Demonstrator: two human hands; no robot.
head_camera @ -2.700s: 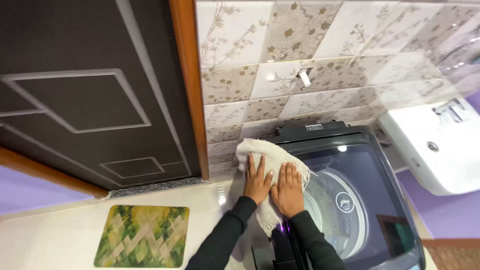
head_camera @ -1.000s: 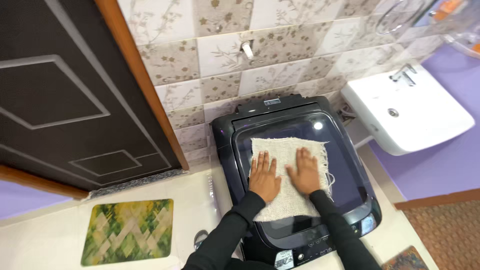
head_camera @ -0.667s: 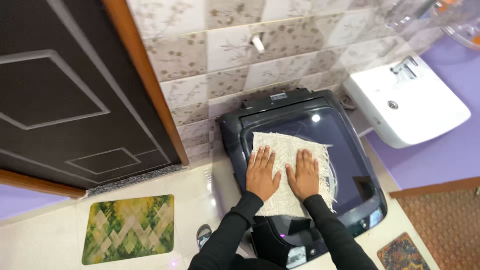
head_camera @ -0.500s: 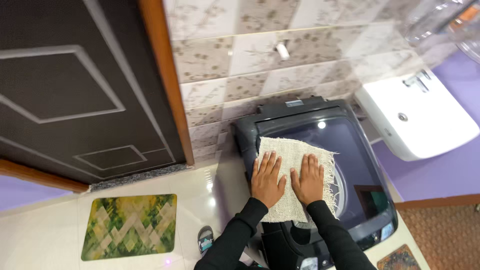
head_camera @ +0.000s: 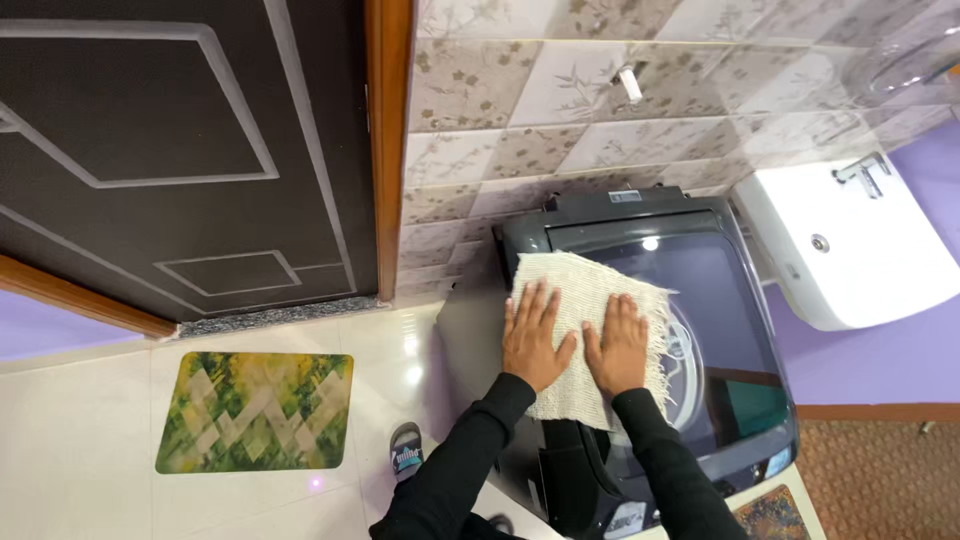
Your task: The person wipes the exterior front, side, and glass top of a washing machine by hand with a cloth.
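Note:
A cream, coarse-woven cloth with frayed edges lies flat on the dark glass lid of a top-loading washing machine. My left hand presses flat on the cloth's left part, near the lid's left edge. Beside it my right hand rests flat on the cloth too, fingers spread. Both arms wear black sleeves. The drum shows faintly through the glass to the right of the cloth.
A dark panelled door with a wooden frame stands to the left. Floral tiles cover the wall behind the machine. A white washbasin hangs at the right. A green patterned mat and a sandal lie on the floor.
Both hands have slid the cloth from the lid's middle towards its left edge. The view has swung, so the door fills more of the left side.

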